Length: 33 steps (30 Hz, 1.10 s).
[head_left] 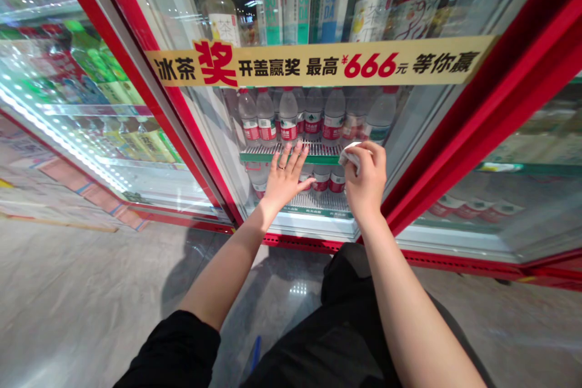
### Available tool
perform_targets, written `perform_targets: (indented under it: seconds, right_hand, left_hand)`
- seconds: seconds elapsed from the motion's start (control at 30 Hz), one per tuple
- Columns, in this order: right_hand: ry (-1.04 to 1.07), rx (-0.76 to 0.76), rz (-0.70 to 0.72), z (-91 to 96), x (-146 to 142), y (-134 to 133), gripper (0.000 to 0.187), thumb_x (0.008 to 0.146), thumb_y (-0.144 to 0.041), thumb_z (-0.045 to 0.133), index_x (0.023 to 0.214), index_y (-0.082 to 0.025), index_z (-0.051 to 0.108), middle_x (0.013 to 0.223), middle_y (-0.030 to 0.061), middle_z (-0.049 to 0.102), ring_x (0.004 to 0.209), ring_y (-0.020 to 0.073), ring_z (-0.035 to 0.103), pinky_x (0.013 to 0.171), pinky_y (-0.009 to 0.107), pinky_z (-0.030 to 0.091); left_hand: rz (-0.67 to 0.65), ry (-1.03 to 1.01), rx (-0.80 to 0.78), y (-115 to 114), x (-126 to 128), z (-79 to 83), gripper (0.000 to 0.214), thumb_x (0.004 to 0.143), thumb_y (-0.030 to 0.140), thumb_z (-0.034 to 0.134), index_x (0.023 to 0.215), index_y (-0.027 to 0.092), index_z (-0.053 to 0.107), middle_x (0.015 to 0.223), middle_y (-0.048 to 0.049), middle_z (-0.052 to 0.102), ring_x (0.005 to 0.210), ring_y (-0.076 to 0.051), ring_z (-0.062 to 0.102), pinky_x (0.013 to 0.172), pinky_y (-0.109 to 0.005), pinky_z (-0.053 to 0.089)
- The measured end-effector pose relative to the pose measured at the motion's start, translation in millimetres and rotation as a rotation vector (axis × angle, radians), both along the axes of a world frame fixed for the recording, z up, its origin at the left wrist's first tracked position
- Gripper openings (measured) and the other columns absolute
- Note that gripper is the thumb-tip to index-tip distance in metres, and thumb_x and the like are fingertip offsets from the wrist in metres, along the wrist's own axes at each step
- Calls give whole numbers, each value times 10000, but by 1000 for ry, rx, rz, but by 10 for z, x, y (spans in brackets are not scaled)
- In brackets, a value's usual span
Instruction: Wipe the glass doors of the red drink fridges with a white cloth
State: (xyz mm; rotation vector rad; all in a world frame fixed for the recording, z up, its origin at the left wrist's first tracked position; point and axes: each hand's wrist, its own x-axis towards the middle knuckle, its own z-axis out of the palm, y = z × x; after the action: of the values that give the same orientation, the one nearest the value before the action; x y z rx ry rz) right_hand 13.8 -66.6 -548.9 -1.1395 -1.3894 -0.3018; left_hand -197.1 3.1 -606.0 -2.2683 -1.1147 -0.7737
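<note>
My left hand point(287, 177) is spread against the glass door point(209, 115) of a red-framed drinks fridge, its palm toward the pane and a ring on one finger. To its right, my right hand point(367, 179) is closed around a crumpled white tissue point(351, 154), held at the same glass. Behind the pane, water bottles point(288, 115) with red caps and red labels stand on a shelf with a green edge point(318, 159). Above both hands, a yellow banner point(318, 66) with printed characters and "666" crosses the door.
Soda bottles point(296, 6) and tea bottles fill the upper shelf behind the glass. Another lit fridge point(91, 97) stands at left, and one more point(491, 194) at right. Printed cartons point(68, 176) lie at left on the grey floor point(91, 285). A blue object point(256, 351) lies below me.
</note>
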Motion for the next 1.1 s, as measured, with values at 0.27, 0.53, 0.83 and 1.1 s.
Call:
perform_targets:
  seconds: [0.27,0.53,0.83,1.1]
  right_hand:
    - [2,-40,-36,-39,10,-34,261,864,-111,597,1037,-277,700,1204,76,639,1106,232,677,982,415,579]
    - [12,-28,10,-21,-96,1,272,871,-120,545,1012,-283,711,1192,61,656,1065,206,685,944,386,590]
    - [29,-6,-58,8,-5,-19,242,877,-128,582,1029,-272,703,1204,80,638,1125,229,676,989,428,587]
    - [-1,-54,33,12,-93,-13,256,877,-127,560,1019,-276,711,1191,71,659,1069,208,692,949,391,602]
  left_hand:
    - [4,-2,-3,-5,5,5,1133,1014,620,654,1730,190,-111,1844,-126,89,1731,-372,64,1423,-594,101]
    - [8,6,14,11,0,-17,1085,1039,649,587,1734,191,-109,1843,-128,112,1731,-349,53,1426,-593,75]
    - [0,4,-16,5,-3,-11,1104,1023,616,642,1744,193,-79,1841,-126,89,1727,-348,10,1429,-595,57]
    - [1,3,-46,-12,-2,-1,1115,1008,579,683,1748,192,-56,1837,-123,71,1724,-352,-7,1430,-601,50]
